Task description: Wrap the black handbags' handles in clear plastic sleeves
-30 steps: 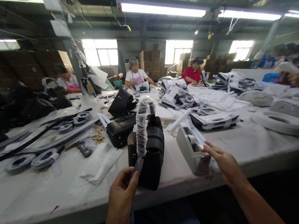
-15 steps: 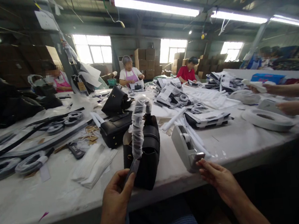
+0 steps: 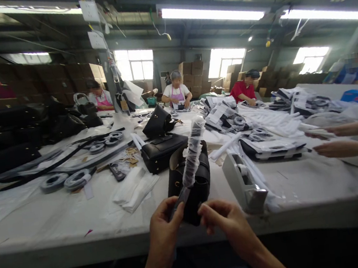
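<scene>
A black handbag [image 3: 194, 181] lies on the white table [image 3: 63, 226] at its near edge. Its strap [image 3: 192, 154] rises upward, wrapped in clear plastic film. My left hand [image 3: 165, 231] pinches the lower end of this wrapped strap between thumb and fingers. My right hand [image 3: 224, 224] is right beside it, fingers curled in a pinch close to the strap end; whether it holds a bit of tape I cannot make out. A grey tape dispenser [image 3: 244, 182] stands just right of the bag.
A second black bag [image 3: 163, 151] and a third [image 3: 158, 121] sit behind. Folded white sleeves [image 3: 136, 189] and coiled straps [image 3: 67, 180] lie left. Wrapped straps [image 3: 275, 146] pile up right, where another person's hands [image 3: 332, 147] reach in. Several workers sit at the far end.
My right hand left the tape dispenser and came left to the strap end beside my left hand. The view shifted, so the bag sits more central.
</scene>
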`<state>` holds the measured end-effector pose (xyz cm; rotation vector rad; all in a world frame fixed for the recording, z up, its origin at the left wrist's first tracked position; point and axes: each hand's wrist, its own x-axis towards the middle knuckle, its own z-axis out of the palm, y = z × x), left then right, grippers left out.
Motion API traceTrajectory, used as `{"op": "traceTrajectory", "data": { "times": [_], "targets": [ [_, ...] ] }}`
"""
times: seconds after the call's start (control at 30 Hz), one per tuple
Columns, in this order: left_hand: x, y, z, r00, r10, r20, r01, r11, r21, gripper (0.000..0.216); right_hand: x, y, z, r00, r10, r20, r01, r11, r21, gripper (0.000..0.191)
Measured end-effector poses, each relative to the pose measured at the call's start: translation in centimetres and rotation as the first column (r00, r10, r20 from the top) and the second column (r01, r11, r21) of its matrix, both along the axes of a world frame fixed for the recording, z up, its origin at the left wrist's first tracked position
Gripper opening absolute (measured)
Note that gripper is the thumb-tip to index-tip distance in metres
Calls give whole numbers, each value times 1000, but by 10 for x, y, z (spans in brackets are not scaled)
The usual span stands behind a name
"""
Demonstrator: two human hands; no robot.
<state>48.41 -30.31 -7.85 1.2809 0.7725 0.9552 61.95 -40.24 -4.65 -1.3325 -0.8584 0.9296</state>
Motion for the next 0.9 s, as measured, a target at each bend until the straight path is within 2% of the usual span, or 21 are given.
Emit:
{"op": "traceTrajectory", "data": {
  "times": [0.07,0.17,0.27,0.33,0.43,0.5,0.6,0.67,0.9],
  "targets": [
    [0,1,-2,1000,-2,-8,3,999,43,27,-9,23,4,1000,3,-10,-2,1000,8,39],
    [-2,3,-4,1000,-7,-19,9,996,91,27,-14,44,5,996,-55,70,60,996,-62,43],
    [-4,2,0,999,-15,-44,19,996,86,28,-17,48,7,975,-104,196,127,985,-113,44],
    [-6,0,5,999,-16,-35,17,1000,27,32,-18,46,8,969,-101,224,133,983,-128,42],
    [-9,-2,9,999,-35,12,36,991,-129,43,-19,42,5,984,-82,158,102,987,-122,39],
    [-10,-2,8,998,-52,23,56,974,-220,51,-18,37,-1,999,-41,34,44,996,-75,34],
    [-11,2,2,998,-64,9,63,952,-298,59,-19,31,-10,980,48,-191,-46,999,12,31],
    [-11,5,-3,997,-74,2,71,945,-320,60,-21,28,-14,960,61,-272,-53,998,35,32],
    [-10,13,-14,989,-129,-78,103,954,-282,62,-31,33,-9,986,-133,-97,132,991,-15,33]
  ]
}}
